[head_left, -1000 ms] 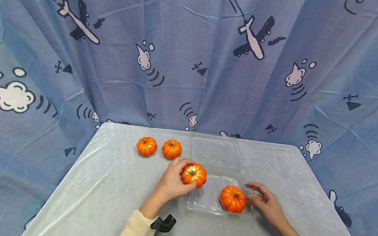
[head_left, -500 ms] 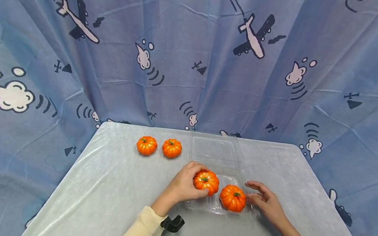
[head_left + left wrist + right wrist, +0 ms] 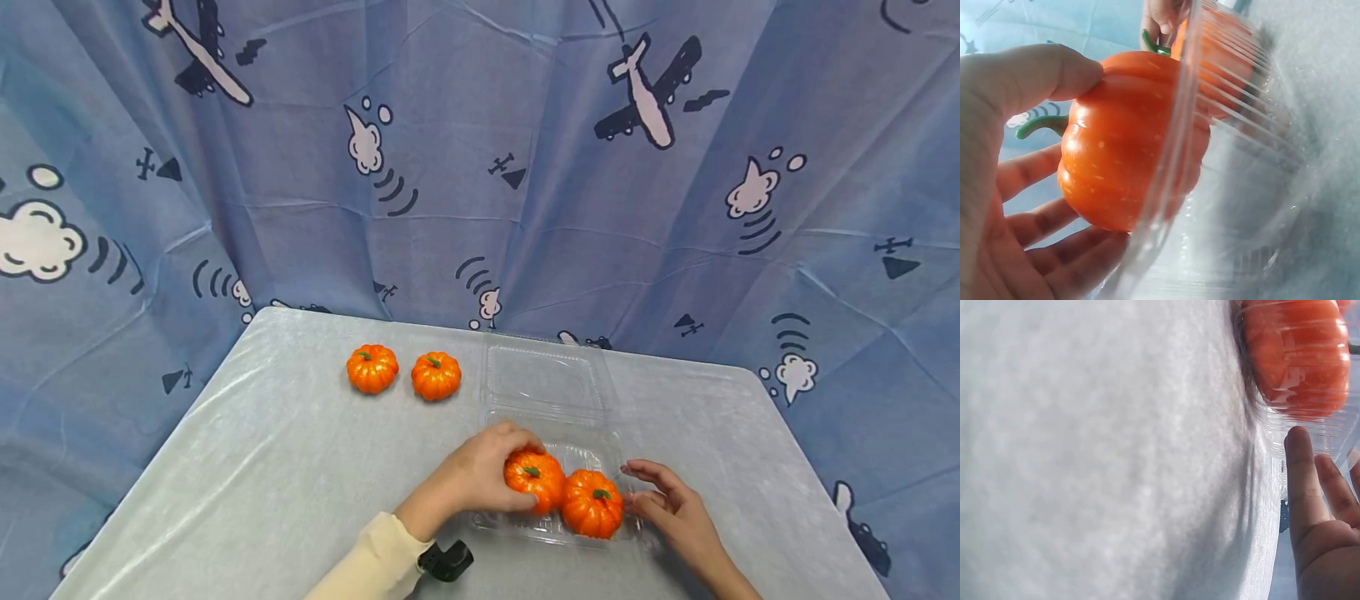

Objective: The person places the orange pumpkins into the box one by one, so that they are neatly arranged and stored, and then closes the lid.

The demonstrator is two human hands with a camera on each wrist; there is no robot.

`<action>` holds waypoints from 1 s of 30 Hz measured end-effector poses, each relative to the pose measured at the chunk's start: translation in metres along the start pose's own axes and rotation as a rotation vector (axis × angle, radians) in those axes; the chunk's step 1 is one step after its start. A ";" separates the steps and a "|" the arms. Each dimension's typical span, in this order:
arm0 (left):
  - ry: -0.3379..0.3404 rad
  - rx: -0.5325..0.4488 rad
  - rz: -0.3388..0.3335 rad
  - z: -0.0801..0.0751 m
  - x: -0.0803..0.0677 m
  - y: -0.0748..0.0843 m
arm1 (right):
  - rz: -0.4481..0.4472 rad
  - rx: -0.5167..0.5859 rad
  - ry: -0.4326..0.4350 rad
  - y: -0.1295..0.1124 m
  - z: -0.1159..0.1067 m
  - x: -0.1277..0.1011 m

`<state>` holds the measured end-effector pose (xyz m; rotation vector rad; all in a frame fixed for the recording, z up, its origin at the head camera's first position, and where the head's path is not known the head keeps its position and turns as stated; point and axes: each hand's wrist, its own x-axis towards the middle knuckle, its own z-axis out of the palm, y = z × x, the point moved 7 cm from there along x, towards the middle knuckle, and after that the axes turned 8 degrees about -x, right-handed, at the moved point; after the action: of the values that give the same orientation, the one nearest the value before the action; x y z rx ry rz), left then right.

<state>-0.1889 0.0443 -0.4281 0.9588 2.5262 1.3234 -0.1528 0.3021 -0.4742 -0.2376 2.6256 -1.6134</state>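
My left hand (image 3: pixel 480 471) grips a small shiny orange pumpkin (image 3: pixel 536 482) with a green stem, thumb on the near side and fingers round the far side. It is at the left part of a clear plastic clamshell box (image 3: pixel 517 527), beside a second pumpkin (image 3: pixel 592 505) sitting in the box's right part. In the left wrist view, the box's clear wall (image 3: pixel 1216 147) partly covers the held pumpkin (image 3: pixel 1125 144). At the box's right side rests my right hand (image 3: pixel 678 510), fingers relaxed. The right wrist view has its straight thumb (image 3: pixel 1302 475) against the ribbed wall.
Two more pumpkins, one on the left (image 3: pixel 372 369) and one on the right (image 3: pixel 437 377), stand at the back of the cloth-covered table (image 3: pixel 262 467). The box's clear lid (image 3: pixel 543 379) lies folded back behind it. A blue patterned curtain (image 3: pixel 442 167) hangs behind the table.
My left hand has carried its pumpkin right and toward me, down into the box beside the second pumpkin. The right hand has stayed at the box's right side.
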 end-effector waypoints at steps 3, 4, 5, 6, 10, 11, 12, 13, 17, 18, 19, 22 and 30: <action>-0.013 0.031 0.002 0.004 0.001 0.000 | 0.007 -0.003 0.000 0.000 0.000 0.000; -0.014 0.041 0.005 0.005 0.001 0.000 | 0.010 -0.003 -0.001 0.000 0.000 0.000; -0.011 0.053 0.010 0.005 0.001 0.001 | 0.009 -0.004 0.000 -0.001 0.000 0.000; -0.010 0.060 0.013 0.006 0.001 0.001 | 0.008 -0.003 -0.001 -0.001 0.000 0.000; 0.002 0.091 0.026 0.007 0.001 0.001 | 0.002 0.002 0.001 -0.002 0.000 0.000; 0.002 0.097 0.028 0.007 0.001 0.001 | 0.003 0.000 0.002 -0.002 0.000 0.000; 0.001 0.102 0.028 0.007 0.001 0.001 | 0.009 -0.002 0.002 -0.002 0.000 0.000; -0.001 0.106 0.027 0.007 0.001 0.000 | 0.015 -0.004 0.004 -0.001 0.001 0.000; -0.018 0.131 0.021 0.008 0.000 0.000 | 0.033 -0.013 0.010 0.000 0.001 0.000; -0.022 0.141 0.021 0.008 -0.001 0.000 | 0.033 -0.013 0.011 0.000 0.001 0.000; -0.026 0.153 0.023 0.008 -0.001 0.000 | 0.030 -0.012 0.010 0.000 0.001 0.000; -0.037 0.187 0.031 0.009 -0.001 0.001 | 0.019 -0.009 0.008 -0.001 0.001 0.000; -0.066 0.245 0.042 0.012 0.000 -0.001 | 0.006 0.020 0.003 -0.003 0.003 0.000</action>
<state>-0.1845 0.0518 -0.4359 1.0861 2.6738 0.9896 -0.1523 0.2986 -0.4730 -0.2266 2.6080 -1.6390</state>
